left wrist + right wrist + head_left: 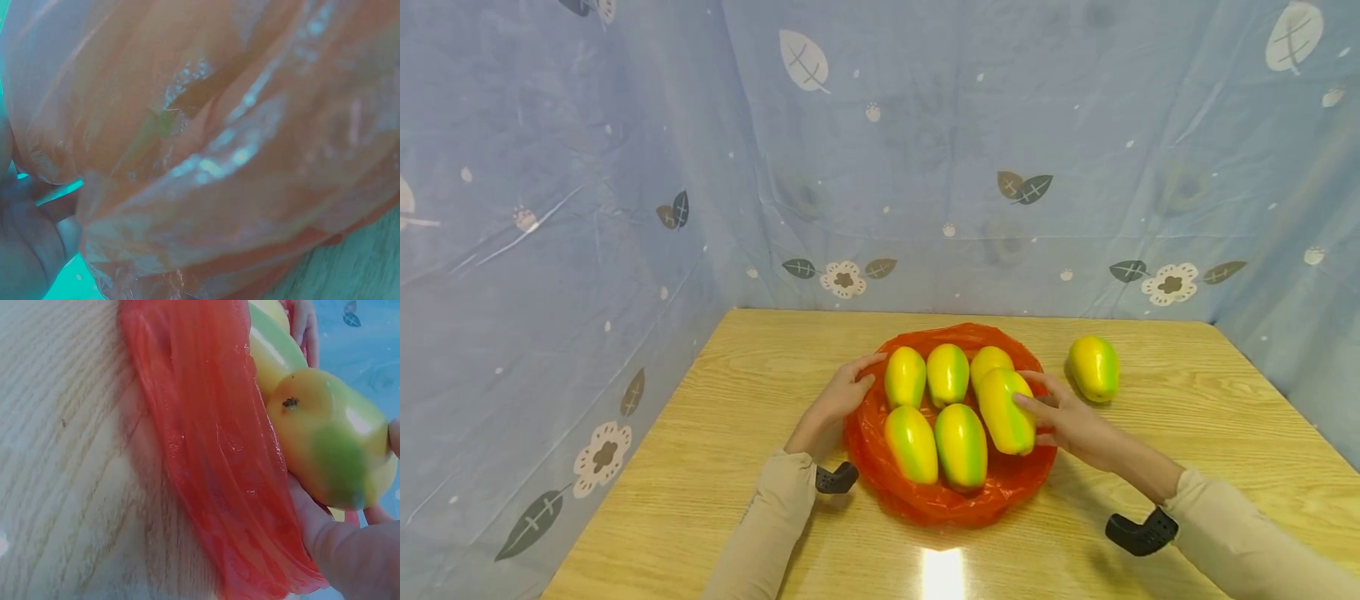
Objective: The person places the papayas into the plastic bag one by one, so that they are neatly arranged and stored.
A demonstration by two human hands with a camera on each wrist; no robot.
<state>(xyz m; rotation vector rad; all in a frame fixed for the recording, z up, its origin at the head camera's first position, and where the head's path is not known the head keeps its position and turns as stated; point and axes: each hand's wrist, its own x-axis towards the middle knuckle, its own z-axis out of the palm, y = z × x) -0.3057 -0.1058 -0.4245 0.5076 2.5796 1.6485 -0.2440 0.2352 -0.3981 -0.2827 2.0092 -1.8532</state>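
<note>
An opened red plastic bag (895, 500) sits on the table with its rim spread wide, and several yellow-green mangoes (961, 447) lie inside. My right hand (1078, 425) grips one mango (1006, 411) over the bag's right side, thumb on top and fingers round its far side. That mango (331, 437) shows its dark stem end in the right wrist view and overlaps its neighbours. At the left rim, my left hand (842, 392) holds the bag's edge. Thin folds of the bag (206, 169) fill the left wrist view and partly hide those fingers.
One more mango (1093, 368) lies on the wooden table (700, 467), right of the bag. Blue patterned cloth (925, 167) hangs behind the table and along its sides. Each wrist wears a black band mount (1142, 533).
</note>
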